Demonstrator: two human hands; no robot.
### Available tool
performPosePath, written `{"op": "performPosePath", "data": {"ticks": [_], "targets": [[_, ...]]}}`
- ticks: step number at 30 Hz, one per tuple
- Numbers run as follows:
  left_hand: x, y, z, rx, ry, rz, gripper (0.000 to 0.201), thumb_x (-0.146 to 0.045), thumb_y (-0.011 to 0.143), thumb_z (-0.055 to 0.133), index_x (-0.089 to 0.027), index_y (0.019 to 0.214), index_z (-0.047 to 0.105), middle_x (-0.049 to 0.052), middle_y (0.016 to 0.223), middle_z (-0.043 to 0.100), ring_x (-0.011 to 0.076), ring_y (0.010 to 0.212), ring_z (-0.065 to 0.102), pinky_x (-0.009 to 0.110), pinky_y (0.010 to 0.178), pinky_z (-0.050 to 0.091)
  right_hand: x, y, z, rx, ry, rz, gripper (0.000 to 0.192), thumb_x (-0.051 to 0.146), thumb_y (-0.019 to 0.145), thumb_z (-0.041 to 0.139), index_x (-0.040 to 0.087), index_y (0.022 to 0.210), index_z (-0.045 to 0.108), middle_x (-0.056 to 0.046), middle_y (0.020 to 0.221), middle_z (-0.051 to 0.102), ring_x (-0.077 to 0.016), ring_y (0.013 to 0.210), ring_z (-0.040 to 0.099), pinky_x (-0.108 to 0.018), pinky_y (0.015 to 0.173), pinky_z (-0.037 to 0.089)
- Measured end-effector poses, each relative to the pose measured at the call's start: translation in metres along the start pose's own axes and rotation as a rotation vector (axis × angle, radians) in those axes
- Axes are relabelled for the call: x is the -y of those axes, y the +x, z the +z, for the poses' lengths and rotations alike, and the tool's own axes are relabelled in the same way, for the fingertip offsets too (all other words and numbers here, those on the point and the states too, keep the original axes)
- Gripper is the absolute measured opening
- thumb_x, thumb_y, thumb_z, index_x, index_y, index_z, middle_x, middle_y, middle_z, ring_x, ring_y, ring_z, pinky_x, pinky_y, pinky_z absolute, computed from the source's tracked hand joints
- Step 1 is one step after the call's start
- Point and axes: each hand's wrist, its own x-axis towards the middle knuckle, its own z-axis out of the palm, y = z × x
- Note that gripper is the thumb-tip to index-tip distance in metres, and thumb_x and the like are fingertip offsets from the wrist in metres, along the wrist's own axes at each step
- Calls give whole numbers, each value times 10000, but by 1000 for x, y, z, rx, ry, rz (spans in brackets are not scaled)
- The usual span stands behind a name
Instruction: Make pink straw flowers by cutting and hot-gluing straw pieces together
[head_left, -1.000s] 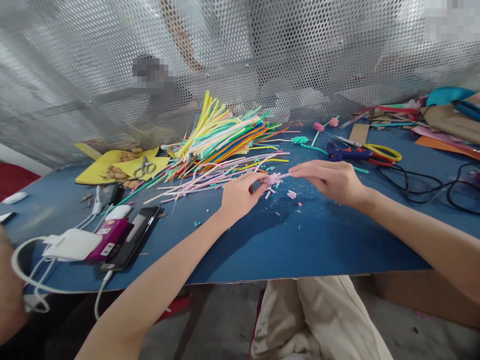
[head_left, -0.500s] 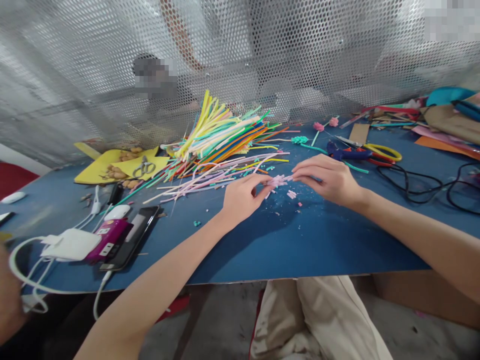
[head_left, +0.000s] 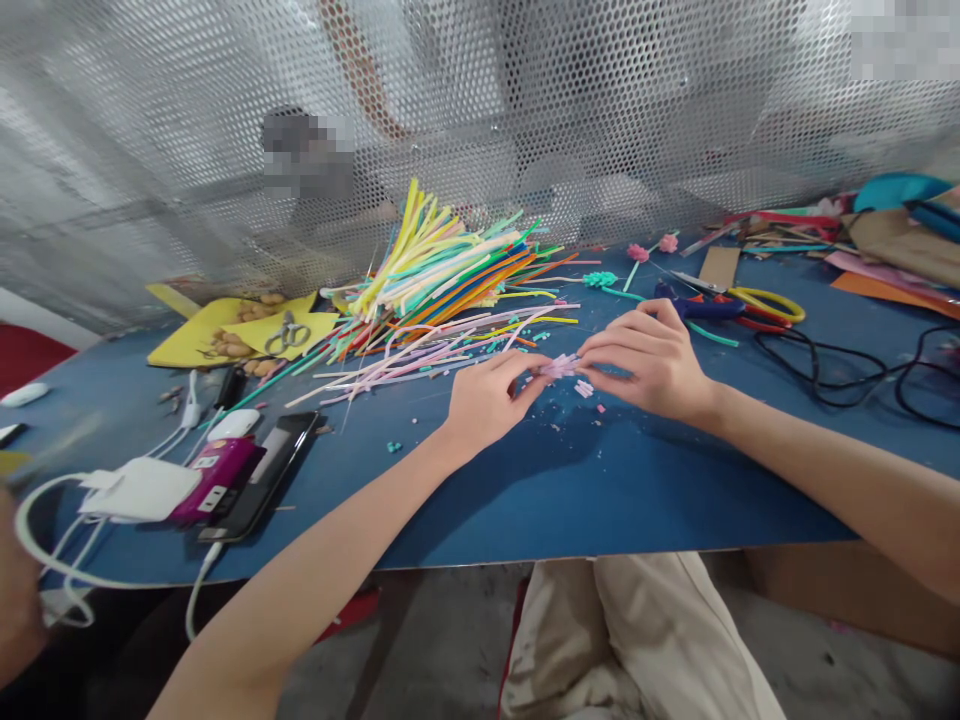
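A small cluster of short lilac pipe cleaner pieces [head_left: 559, 367] is held just over the blue table [head_left: 465, 510]. My left hand [head_left: 491, 398] pinches its left end between thumb and fingers. From the right, my right hand [head_left: 651, 360] pinches the opposite end, its other fingers bent above. A few cut lilac bits [head_left: 584, 389] lie on the table just below the cluster. Behind my hands, loose lilac and white pipe cleaners [head_left: 390, 365] are strewn beside a big multicoloured bundle of pipe cleaners [head_left: 442, 265].
Scissors with yellow handles [head_left: 772, 303] and a dark blue glue gun [head_left: 701, 303] lie right, near a black cable [head_left: 825, 375]. At left are a phone [head_left: 274, 475], a purple power strip [head_left: 217, 480], a white charger [head_left: 142, 490] and grey scissors [head_left: 288, 335]. A perforated metal panel [head_left: 465, 120] stands behind.
My right hand has shifted slightly left and closer to my left hand, its upper fingers rising. The lilac cluster stays between both hands.
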Motion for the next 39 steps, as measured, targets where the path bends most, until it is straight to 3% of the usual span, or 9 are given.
{"op": "performPosePath", "data": {"ticks": [5, 24, 28, 35, 39], "targets": [[-4, 0, -3, 18, 46, 21, 186, -377, 1005, 610, -261, 1105, 715, -45, 1037, 766, 66, 648, 600, 224, 671, 465, 1, 1, -3, 27, -88, -53, 70, 238, 941, 684, 231, 1010, 675, 36, 1022, 784, -153, 890, 646, -413, 898, 359], [-6, 0, -2, -28, 105, 42, 162, -339, 990, 634, -259, 1096, 728, -31, 1023, 777, 70, 671, 639, 210, 637, 445, 8, 4, -5, -4, -140, 42, 34, 245, 920, 677, 243, 890, 694, 46, 972, 788, -165, 908, 632, -443, 957, 310], [-5, -1, -1, -28, 81, 6, 191, -344, 997, 620, -254, 1122, 734, -5, 1032, 775, 73, 639, 623, 214, 638, 447, 11, 5, -6, -46, -188, 60, 41, 280, 899, 697, 281, 862, 715, 53, 1087, 771, -205, 995, 614, -479, 1006, 304], [-3, -2, 2, -96, 29, 24, 142, -324, 968, 665, -270, 1081, 732, -47, 986, 767, 38, 537, 571, 197, 577, 433, 12, 2, -7, 86, -206, 169, 73, 360, 907, 673, 350, 855, 723, 52, 1129, 740, -256, 1054, 591, -538, 1059, 295], [-3, -1, 3, -120, 8, 13, 129, -317, 957, 679, -258, 1056, 737, -37, 995, 769, 39, 535, 577, 192, 568, 432, 13, 2, -6, 75, -205, 179, 88, 361, 924, 648, 346, 858, 703, 57, 1129, 735, -256, 1052, 597, -544, 1061, 308]]}}
